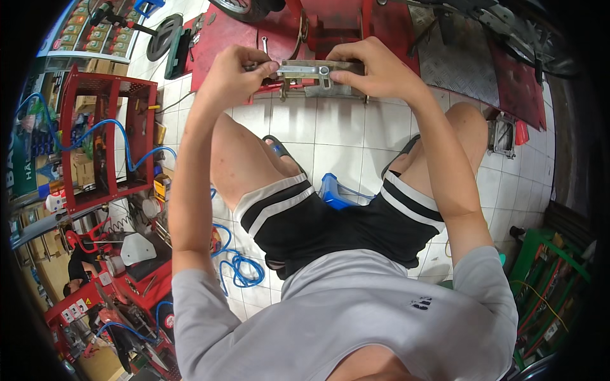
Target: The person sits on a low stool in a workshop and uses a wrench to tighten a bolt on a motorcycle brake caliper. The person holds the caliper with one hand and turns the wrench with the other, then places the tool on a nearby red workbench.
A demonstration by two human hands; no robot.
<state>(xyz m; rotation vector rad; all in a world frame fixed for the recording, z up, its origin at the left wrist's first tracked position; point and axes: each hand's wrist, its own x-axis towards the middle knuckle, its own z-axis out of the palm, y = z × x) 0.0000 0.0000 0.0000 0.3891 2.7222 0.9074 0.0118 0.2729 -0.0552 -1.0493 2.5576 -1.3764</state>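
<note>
The left hand (pixel 251 71) pinches the near end of a silver wrench (pixel 295 70) between thumb and bent fingers. The right hand (pixel 361 71) closes around the right part of a flat metal bar (pixel 300 63), its fingers curled over the top and its thumb against the front, just beside the wrench's ring end. The wrench lies along the bar's face, with that ring end above a slotted tab (pixel 326 82). Whether the ring sits fully on a fastener is too small to tell.

If the ring is only partly seated, a hard pull could make it slip and round the fastener's edges, or throw the left knuckles against the metal. The right thumb is so close to the ring that a sudden turn might pinch it. A loose grip on the bar could let it twist along with the wrench.

Beyond the hands, a second wrench (pixel 265 44) lies on the red platform (pixel 219 43), near its front edge, where a knock could send it onto the tiled floor (pixel 340 124). A blue stool (pixel 335 193) stands between the person's legs. Farther back on the left, a blue hose (pixel 244 270) lies coiled on the tiles, a likely snag for a foot.
</note>
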